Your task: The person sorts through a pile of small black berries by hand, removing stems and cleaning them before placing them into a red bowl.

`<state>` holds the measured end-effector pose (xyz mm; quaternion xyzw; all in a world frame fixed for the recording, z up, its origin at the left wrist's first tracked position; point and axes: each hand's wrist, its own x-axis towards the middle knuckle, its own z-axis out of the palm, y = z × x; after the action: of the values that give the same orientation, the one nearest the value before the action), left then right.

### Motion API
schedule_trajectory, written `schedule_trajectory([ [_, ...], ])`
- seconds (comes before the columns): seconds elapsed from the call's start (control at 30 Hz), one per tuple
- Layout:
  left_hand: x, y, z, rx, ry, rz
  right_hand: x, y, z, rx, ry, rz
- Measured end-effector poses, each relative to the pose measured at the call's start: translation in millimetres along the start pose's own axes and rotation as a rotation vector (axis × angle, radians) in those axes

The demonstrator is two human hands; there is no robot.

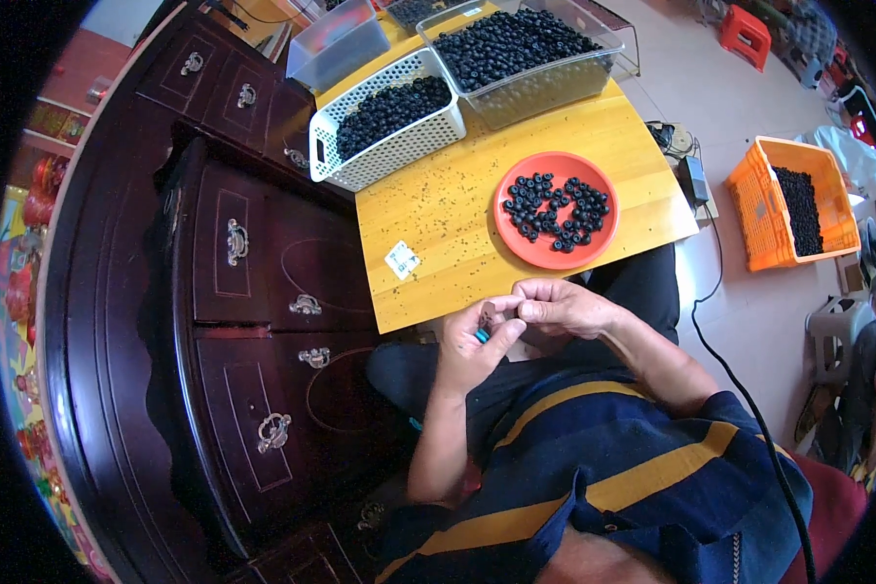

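My left hand (473, 343) is closed in front of the table's near edge. A small teal-ended piece (482, 336) shows between its fingers, too small to name. Just to its right, my right hand (566, 310) pinches with thumb and forefinger, and the fingertips of both hands meet. Whatever lies in that pinch is hidden. Beyond my hands, a red plate (552, 261) holds many small round black parts (566, 234), several with a hole in the middle. The plate rests on the yellow wooden table (438, 224).
White perforated basket (396, 148) and clear bin (545, 90), both full of black parts, stand at the table's back. Dark crumbs and a small white packet (401, 260) lie left. A dark drawer cabinet (253, 273) borders the left; an orange crate (798, 248) stands right. A black cable (735, 375) runs past.
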<state>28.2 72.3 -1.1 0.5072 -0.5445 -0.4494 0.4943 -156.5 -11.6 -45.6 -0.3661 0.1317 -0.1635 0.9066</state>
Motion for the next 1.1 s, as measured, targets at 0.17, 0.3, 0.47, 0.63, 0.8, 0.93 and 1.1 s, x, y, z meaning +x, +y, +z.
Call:
schedule_trajectory([
  [0.17,1.7,6.1,6.2,0.165,-0.018,0.118,3.7,4.6,-4.0,-0.042,-0.042,-0.057],
  [0.3,1.3,1.4,13.9,0.262,0.102,0.187,1.3,7.3,-2.3,0.234,-0.087,-0.025],
  [0.47,2.8,0.5,18.8,0.322,0.149,0.207,2.0,8.0,-8.4,0.267,-0.097,-0.064],
  [0.63,5.1,3.9,19.3,0.364,0.15,0.296,3.0,3.4,-9.0,-0.044,0.027,-0.115],
  [0.8,7.1,1.9,23.7,0.442,0.228,0.364,1.2,5.9,-6.8,0.128,0.036,-0.073],
  [0.93,5.1,-0.9,22.8,0.566,0.251,0.43,1.4,7.5,-5.3,0.191,0.012,-0.102],
  [1.1,4.3,-5.3,24.0,0.634,0.337,0.568,3.2,8.3,-1.6,0.215,0.005,-0.098],
])
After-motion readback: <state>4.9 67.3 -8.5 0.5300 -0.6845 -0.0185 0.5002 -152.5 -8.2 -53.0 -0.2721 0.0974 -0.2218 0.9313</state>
